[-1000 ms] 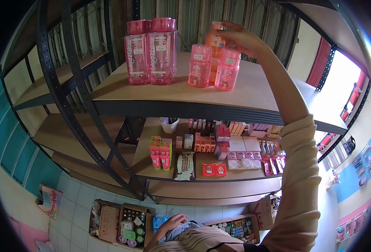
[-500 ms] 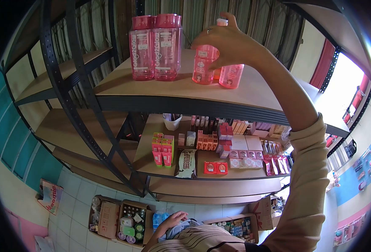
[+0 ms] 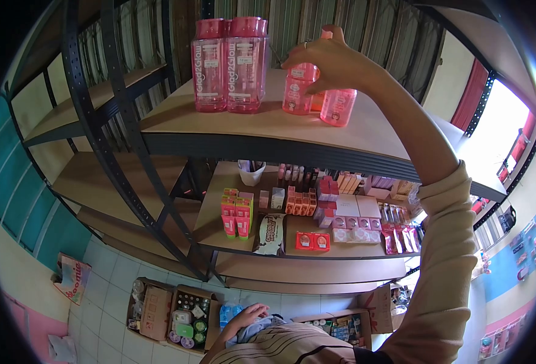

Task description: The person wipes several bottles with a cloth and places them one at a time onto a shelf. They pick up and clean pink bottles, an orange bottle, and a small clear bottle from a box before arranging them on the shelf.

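On the top shelf [image 3: 231, 125], my right hand [image 3: 335, 60] reaches over a small group of pink bottles. Its fingers and thumb curve around a bottle at the back, whose top [image 3: 327, 34] shows above the hand while most of its body is hidden. Beneath the hand stand a pink bottle [image 3: 298, 96] on the left and another pink bottle [image 3: 339, 109] in front on the right. Further left are tall clear-pink Glad2Glow bottles [image 3: 245, 73] with pink caps. Low by my body, my left hand [image 3: 250, 314] rests loosely over grey-blue cloth, fingers extended and holding nothing visible.
The shelf below carries green-and-pink boxes [image 3: 236, 212], a white cup [image 3: 251, 174], a chocolate-labelled pack [image 3: 270, 235] and red boxes [image 3: 312, 241]. Cartons of products [image 3: 189, 318] stand on the tiled floor. A dark metal post [image 3: 107, 115] rises at left.
The view has shifted slightly, so the shelf contents sit a little further right. My right hand stays around the bottle, and my left hand remains low by my body.
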`<state>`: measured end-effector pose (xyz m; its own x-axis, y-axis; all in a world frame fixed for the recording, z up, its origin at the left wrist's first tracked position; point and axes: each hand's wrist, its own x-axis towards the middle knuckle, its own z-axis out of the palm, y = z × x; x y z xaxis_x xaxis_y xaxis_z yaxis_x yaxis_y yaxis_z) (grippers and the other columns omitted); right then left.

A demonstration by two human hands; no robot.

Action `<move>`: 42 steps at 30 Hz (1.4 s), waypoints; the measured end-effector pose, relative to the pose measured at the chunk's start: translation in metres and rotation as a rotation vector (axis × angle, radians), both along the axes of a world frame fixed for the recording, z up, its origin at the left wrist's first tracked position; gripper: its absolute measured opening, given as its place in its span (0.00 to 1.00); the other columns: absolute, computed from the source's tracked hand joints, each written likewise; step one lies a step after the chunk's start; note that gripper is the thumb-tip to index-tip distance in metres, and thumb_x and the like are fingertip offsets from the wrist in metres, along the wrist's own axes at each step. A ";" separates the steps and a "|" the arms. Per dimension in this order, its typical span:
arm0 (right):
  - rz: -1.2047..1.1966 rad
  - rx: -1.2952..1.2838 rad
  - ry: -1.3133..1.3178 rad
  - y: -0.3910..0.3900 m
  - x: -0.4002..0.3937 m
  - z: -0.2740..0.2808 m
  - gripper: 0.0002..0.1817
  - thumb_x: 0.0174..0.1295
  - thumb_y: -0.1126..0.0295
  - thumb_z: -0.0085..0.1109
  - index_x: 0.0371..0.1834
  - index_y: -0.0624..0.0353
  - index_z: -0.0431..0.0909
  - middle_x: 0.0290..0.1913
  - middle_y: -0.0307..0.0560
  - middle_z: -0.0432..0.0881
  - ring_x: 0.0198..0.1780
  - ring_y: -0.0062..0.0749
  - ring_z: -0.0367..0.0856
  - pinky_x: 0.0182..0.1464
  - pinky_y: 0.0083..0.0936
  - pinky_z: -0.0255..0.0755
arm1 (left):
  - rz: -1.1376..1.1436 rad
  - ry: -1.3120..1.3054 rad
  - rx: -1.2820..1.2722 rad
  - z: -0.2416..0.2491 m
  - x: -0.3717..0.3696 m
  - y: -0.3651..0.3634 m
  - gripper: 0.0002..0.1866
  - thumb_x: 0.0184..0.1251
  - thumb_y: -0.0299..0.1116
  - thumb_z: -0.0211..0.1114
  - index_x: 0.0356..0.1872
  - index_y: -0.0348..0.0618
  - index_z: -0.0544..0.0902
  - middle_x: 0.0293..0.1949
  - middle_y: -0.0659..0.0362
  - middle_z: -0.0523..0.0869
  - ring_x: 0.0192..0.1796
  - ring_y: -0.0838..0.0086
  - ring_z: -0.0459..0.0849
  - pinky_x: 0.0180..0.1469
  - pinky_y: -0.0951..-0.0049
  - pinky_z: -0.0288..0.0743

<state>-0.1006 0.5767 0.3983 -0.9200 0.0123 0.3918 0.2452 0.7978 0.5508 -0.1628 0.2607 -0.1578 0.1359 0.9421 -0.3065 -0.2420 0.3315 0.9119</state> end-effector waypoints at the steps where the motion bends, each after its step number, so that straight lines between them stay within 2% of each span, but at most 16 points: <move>1: 0.023 0.002 0.010 0.003 -0.001 -0.001 0.30 0.31 0.61 0.73 0.44 0.42 0.76 0.41 0.35 0.80 0.46 0.29 0.76 0.59 0.54 0.43 | -0.001 -0.002 0.003 -0.001 0.000 0.000 0.15 0.68 0.36 0.46 0.47 0.35 0.71 0.37 0.57 0.78 0.40 0.77 0.77 0.44 0.80 0.70; 4: -0.151 -0.079 -0.075 -0.001 -0.004 0.004 0.27 0.36 0.63 0.69 0.46 0.49 0.75 0.46 0.35 0.77 0.45 0.29 0.76 0.60 0.49 0.42 | 0.000 -0.036 0.023 -0.006 0.001 0.000 0.15 0.69 0.36 0.46 0.47 0.35 0.71 0.37 0.56 0.78 0.40 0.77 0.77 0.44 0.80 0.70; 10: -0.107 -0.096 -0.081 0.008 -0.006 0.008 0.26 0.36 0.64 0.70 0.43 0.50 0.76 0.47 0.35 0.77 0.46 0.28 0.75 0.59 0.47 0.45 | 0.008 0.020 -0.004 -0.007 0.000 -0.003 0.16 0.69 0.37 0.45 0.47 0.36 0.71 0.37 0.57 0.78 0.40 0.78 0.77 0.44 0.80 0.69; 13: 0.059 -0.244 -0.106 0.023 -0.007 0.013 0.24 0.35 0.65 0.70 0.41 0.50 0.77 0.45 0.35 0.78 0.46 0.28 0.75 0.57 0.39 0.48 | 0.003 0.030 -0.043 -0.002 0.000 -0.003 0.16 0.69 0.37 0.45 0.47 0.36 0.71 0.37 0.57 0.79 0.40 0.78 0.76 0.44 0.80 0.69; 16: 0.105 -0.176 -0.072 0.017 -0.002 0.016 0.25 0.30 0.58 0.72 0.38 0.46 0.79 0.37 0.38 0.81 0.40 0.30 0.76 0.52 0.34 0.50 | 0.003 0.002 -0.013 -0.009 -0.001 -0.002 0.16 0.69 0.37 0.45 0.47 0.36 0.71 0.37 0.58 0.79 0.40 0.78 0.76 0.44 0.80 0.69; 22: 0.097 -0.125 -0.051 0.008 0.001 0.012 0.24 0.32 0.58 0.72 0.38 0.45 0.79 0.39 0.36 0.81 0.40 0.29 0.76 0.52 0.34 0.49 | -0.009 0.013 -0.014 -0.008 -0.002 0.001 0.15 0.69 0.36 0.45 0.47 0.36 0.72 0.37 0.58 0.79 0.40 0.78 0.76 0.44 0.80 0.69; 28: -0.050 -0.160 -0.073 -0.004 0.003 0.013 0.30 0.38 0.59 0.70 0.50 0.44 0.73 0.46 0.38 0.77 0.47 0.29 0.73 0.60 0.35 0.42 | -0.043 0.052 -0.007 -0.007 -0.004 0.003 0.16 0.69 0.37 0.44 0.48 0.36 0.71 0.39 0.56 0.78 0.42 0.75 0.77 0.46 0.78 0.70; 31: 0.128 -0.090 0.117 -0.003 0.017 0.010 0.35 0.38 0.54 0.69 0.54 0.44 0.70 0.48 0.40 0.76 0.49 0.33 0.72 0.60 0.38 0.45 | -0.031 0.048 -0.035 0.001 -0.005 0.003 0.16 0.69 0.37 0.44 0.48 0.36 0.71 0.39 0.56 0.78 0.42 0.75 0.77 0.46 0.78 0.70; 34: 0.203 -0.054 0.465 0.008 0.042 0.006 0.37 0.38 0.50 0.68 0.55 0.45 0.68 0.49 0.46 0.74 0.51 0.36 0.71 0.55 0.38 0.59 | -0.010 0.025 -0.082 -0.007 -0.007 -0.001 0.16 0.69 0.38 0.45 0.48 0.38 0.72 0.38 0.57 0.79 0.41 0.78 0.76 0.44 0.80 0.68; 37: 0.031 -0.364 0.750 0.005 0.071 -0.024 0.45 0.37 0.46 0.68 0.59 0.53 0.61 0.46 0.54 0.72 0.45 0.40 0.75 0.39 0.34 0.72 | -0.004 0.005 -0.031 -0.009 -0.009 -0.003 0.16 0.69 0.38 0.45 0.48 0.38 0.71 0.39 0.57 0.79 0.41 0.78 0.76 0.44 0.80 0.69; 40: -0.044 -0.995 0.765 0.009 0.077 -0.046 0.49 0.37 0.49 0.69 0.61 0.58 0.53 0.44 0.55 0.70 0.43 0.38 0.76 0.36 0.28 0.74 | -0.024 -0.004 -0.018 -0.017 -0.010 0.000 0.16 0.68 0.38 0.45 0.48 0.38 0.71 0.38 0.57 0.79 0.41 0.78 0.76 0.45 0.80 0.68; 42: -0.058 -1.111 0.686 0.016 0.074 -0.055 0.50 0.38 0.54 0.71 0.61 0.62 0.50 0.44 0.57 0.70 0.42 0.38 0.76 0.35 0.27 0.75 | -0.042 0.018 -0.044 -0.015 -0.008 0.004 0.16 0.68 0.38 0.46 0.48 0.37 0.71 0.38 0.57 0.79 0.41 0.77 0.76 0.45 0.80 0.68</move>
